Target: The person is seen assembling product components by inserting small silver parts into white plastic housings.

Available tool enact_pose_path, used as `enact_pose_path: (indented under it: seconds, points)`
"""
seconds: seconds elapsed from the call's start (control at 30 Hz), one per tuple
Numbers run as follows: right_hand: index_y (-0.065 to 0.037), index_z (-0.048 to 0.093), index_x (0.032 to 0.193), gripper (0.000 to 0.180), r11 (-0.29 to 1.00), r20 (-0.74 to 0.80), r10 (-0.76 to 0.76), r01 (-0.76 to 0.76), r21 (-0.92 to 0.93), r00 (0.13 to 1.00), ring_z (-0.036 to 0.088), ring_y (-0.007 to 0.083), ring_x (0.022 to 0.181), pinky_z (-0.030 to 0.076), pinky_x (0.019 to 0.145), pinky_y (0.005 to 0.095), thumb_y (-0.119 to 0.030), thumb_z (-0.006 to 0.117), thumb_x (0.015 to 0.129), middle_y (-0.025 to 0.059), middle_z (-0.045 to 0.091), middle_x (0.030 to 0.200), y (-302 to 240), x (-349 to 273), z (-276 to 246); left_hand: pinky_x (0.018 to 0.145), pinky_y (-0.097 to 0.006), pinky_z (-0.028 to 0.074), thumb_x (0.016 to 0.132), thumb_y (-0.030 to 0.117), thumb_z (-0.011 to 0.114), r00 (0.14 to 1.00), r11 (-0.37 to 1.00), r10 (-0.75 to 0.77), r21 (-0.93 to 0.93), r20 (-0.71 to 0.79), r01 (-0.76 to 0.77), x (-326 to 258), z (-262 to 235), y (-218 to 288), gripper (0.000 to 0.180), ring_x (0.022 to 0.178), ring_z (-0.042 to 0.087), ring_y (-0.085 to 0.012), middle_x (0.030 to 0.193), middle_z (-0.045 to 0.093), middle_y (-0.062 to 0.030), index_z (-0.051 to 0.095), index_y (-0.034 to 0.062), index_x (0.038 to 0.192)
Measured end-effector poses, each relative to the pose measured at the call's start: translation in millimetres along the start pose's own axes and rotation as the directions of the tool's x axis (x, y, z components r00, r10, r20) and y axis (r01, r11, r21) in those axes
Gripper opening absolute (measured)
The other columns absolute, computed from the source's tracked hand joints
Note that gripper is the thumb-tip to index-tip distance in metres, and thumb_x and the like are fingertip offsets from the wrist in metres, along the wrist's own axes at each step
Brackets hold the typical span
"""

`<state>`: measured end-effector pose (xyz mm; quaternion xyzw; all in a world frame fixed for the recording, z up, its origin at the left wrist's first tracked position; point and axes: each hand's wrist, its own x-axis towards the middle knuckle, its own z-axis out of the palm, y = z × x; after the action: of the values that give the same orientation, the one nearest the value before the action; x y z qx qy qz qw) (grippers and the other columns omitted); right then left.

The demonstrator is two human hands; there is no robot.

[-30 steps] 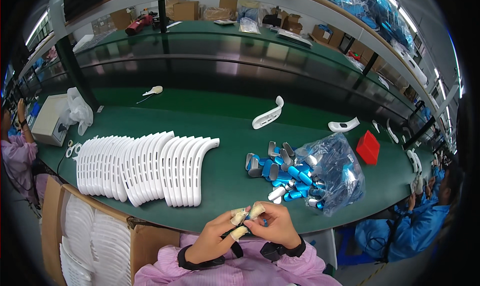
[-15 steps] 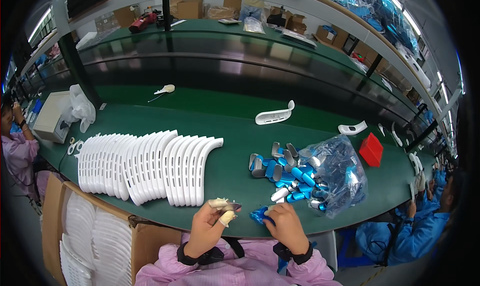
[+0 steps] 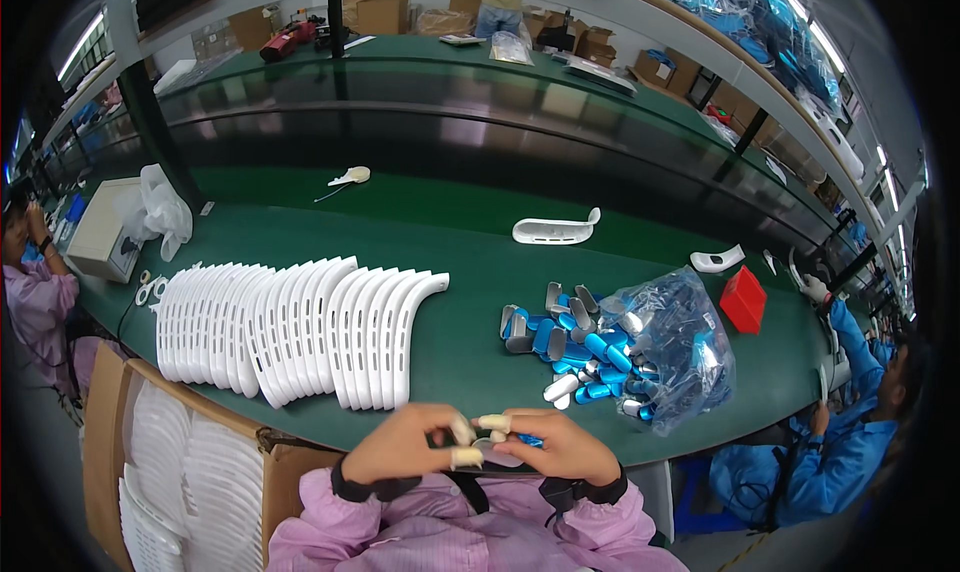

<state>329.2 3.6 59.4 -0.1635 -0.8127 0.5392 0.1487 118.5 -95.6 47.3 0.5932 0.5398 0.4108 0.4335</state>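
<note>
A small blue part (image 3: 527, 440) sits pinched between the left hand (image 3: 405, 447) and right hand (image 3: 555, 450), both closed on it, just over the desk's (image 3: 470, 262) near edge. A bag of blue parts (image 3: 640, 347) lies toward the right edge, white curved pieces (image 3: 290, 332) toward the left.

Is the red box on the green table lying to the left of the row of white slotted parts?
No: the red box lies far right of the white slotted parts, beyond the clear bag.
</note>
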Motion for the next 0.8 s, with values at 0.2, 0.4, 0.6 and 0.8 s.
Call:
enact_pose_path:
  seconds: [0.2, 0.4, 0.6, 0.8]
  points:
    - [0.003, 0.052, 0.128, 0.042, 0.721, -0.231, 0.252, -0.023, 0.692, 0.94, 0.056, 0.0083, 0.08, 0.046, 0.073, 0.0219, 0.003, 0.059, 0.087, 0.0009, 0.059, 0.091, 5, -8, -5, 0.093, -0.041, 0.037, 0.068, 0.009, 0.075, 0.867, 0.604, 0.259, 0.772, -0.425, 0.198, 23, -16, -28, 0.06, 0.116, 0.043, -0.0383, 0.125, 0.048, -0.0201, 0.05, -0.0001, 0.122]
    - [0.004, 0.052, 0.125, 0.04, 0.689, -0.353, 0.234, 0.102, 0.718, 0.906, 0.059, 0.0099, 0.081, 0.049, 0.074, 0.0232, 0.003, 0.06, 0.086, 0.0036, 0.062, 0.094, 10, -5, -1, 0.092, -0.044, 0.036, 0.07, 0.006, 0.071, 0.902, 0.336, 0.26, 0.908, -0.344, 0.249, 41, 7, -37, 0.073, 0.112, 0.044, -0.0415, 0.12, 0.045, -0.0243, 0.039, -0.0029, 0.135]
    - [0.002, 0.058, 0.117, 0.035, 0.832, -0.372, 0.292, -0.043, 0.553, 0.881, 0.06, 0.0101, 0.081, 0.05, 0.072, 0.0249, -0.003, 0.066, 0.083, 0.0037, 0.063, 0.09, 9, 11, -18, 0.085, -0.041, 0.04, 0.076, -0.002, 0.059, 0.928, 0.64, 0.003, 0.713, -0.373, 0.285, 38, 1, -32, 0.067, 0.094, 0.049, -0.0395, 0.107, 0.047, -0.0219, 0.033, -0.0057, 0.138]
    - [0.001, 0.06, 0.111, 0.028, 0.886, -0.435, 0.289, -0.065, 0.46, 0.853, 0.064, 0.0128, 0.083, 0.05, 0.076, 0.0263, -0.007, 0.064, 0.084, 0.0055, 0.067, 0.096, 74, 93, -104, 0.099, -0.035, 0.036, 0.083, -0.007, 0.047, 0.825, 0.983, 0.147, 0.17, -0.545, -0.063, 23, -11, -41, 0.068, 0.12, 0.044, -0.0327, 0.133, 0.038, -0.022, 0.018, -0.0036, 0.145]
